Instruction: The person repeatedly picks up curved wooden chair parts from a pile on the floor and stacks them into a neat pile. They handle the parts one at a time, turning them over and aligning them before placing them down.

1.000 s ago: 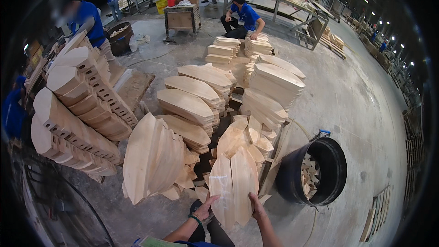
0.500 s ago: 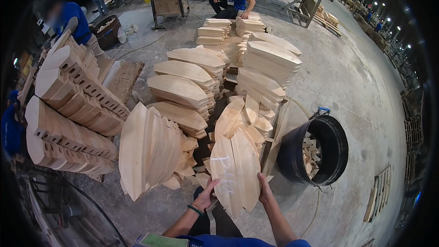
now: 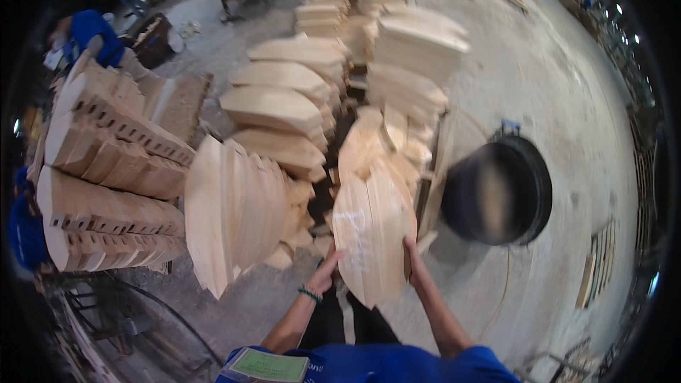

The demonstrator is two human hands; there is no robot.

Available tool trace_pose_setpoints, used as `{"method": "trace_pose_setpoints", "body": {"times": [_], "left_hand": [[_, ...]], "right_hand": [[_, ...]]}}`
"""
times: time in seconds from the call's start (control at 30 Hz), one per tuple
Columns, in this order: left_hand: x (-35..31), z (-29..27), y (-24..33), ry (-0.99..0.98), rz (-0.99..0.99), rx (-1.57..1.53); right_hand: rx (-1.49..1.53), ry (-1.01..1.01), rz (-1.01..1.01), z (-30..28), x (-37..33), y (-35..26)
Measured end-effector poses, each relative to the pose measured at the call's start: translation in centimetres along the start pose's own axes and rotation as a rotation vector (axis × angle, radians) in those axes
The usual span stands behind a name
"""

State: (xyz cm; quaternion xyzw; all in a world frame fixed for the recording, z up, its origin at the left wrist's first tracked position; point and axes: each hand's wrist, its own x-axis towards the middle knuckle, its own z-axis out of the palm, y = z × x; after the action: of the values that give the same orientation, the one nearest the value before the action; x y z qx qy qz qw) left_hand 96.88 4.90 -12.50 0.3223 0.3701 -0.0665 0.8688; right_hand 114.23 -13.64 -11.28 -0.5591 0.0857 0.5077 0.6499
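My left hand (image 3: 325, 272) and my right hand (image 3: 416, 262) grip the opposite long edges of a bundle of pale, pointed-oval wooden boards (image 3: 376, 241). White handwriting marks the top face. Both hands are closed on the edges, thumbs towards the upper side; the fingers underneath are hidden. Beyond the bundle's far end lie loose curved boards (image 3: 367, 135), which it partly overlaps. Left of my hands stands a row of similar boards on edge (image 3: 234, 206). A green beaded bracelet (image 3: 310, 293) circles my left wrist.
Stacks of pointed boards (image 3: 284, 110) run ahead on the left, with more (image 3: 418, 42) on the right. Slotted wooden pieces (image 3: 113, 198) are piled far left. A black bin (image 3: 528, 191) holds offcuts at right. Co-workers in blue shirts (image 3: 97, 37) are further back.
My view has tilted downward, so the scene sits higher and is blurred. The held boards' near tips, spread apart before, now lie closer together. Both hands keep their hold.
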Motion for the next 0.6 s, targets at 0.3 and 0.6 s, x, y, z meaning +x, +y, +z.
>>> {"method": "trace_pose_setpoints", "body": {"times": [0.3, 0.6], "left_hand": [[-2.9, -3.7, -0.6, 0.067, -0.058, 0.099], [-1.6, -5.2, -1.6, 0.014, -0.036, 0.056]], "right_hand": [[-0.028, 0.234, -0.061, 3.4, -4.4, 4.9], [0.185, 0.130, 0.067, 2.1, -4.0, 6.4]]}}
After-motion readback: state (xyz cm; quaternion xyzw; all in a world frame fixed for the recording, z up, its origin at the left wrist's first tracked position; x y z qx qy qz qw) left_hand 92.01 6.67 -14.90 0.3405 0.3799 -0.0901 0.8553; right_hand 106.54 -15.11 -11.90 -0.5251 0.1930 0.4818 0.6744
